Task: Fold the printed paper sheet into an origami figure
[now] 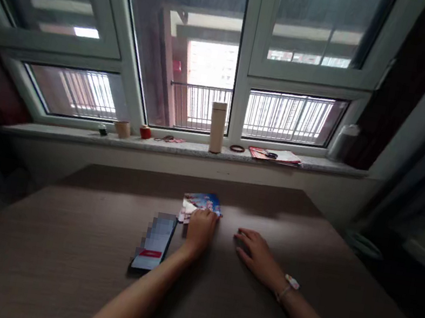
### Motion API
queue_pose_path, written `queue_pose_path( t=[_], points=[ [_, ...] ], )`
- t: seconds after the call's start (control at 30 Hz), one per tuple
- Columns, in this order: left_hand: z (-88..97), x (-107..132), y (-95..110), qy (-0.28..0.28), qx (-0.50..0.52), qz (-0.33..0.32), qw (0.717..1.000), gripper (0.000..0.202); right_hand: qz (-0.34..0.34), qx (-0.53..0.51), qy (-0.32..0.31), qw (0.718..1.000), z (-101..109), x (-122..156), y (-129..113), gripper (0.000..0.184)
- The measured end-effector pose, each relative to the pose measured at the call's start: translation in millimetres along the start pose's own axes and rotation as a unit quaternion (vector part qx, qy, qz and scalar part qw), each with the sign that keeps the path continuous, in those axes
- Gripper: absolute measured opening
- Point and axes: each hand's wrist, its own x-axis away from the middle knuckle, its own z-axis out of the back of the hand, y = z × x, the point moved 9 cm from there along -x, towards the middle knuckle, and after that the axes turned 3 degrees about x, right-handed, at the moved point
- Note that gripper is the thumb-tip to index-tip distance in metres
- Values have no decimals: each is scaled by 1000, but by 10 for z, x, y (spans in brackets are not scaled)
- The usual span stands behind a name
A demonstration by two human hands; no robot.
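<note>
My left hand (200,229) rests on the brown table (58,241) with its fingers curled onto the near edge of a small blue and red printed packet (201,201). What lies under the fingers is hidden. My right hand (256,251) lies flat on the table to the right of the packet, fingers stretched out, holding nothing. A bracelet sits on that wrist. A phone (155,242) lies face up just left of my left hand.
A window sill (181,148) runs behind the table. On it stand a tall beige tumbler (217,127), a small cup (122,129), a red roll (145,132), scissors (166,139), a dark ring (237,148) and a red and white booklet (274,155). Curtains hang at the right.
</note>
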Motion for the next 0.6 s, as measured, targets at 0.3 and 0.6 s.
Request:
queue_pose_path(
  t=[0.3, 0.6],
  points=[
    [-192, 341, 438, -86, 187, -70, 976, 17, -19, -103, 34, 994, 196, -18, 119, 38],
    [-85, 610, 322, -80, 39, -127, 988, 24, -16, -33, -3, 999, 188, -32, 25, 23]
  ],
)
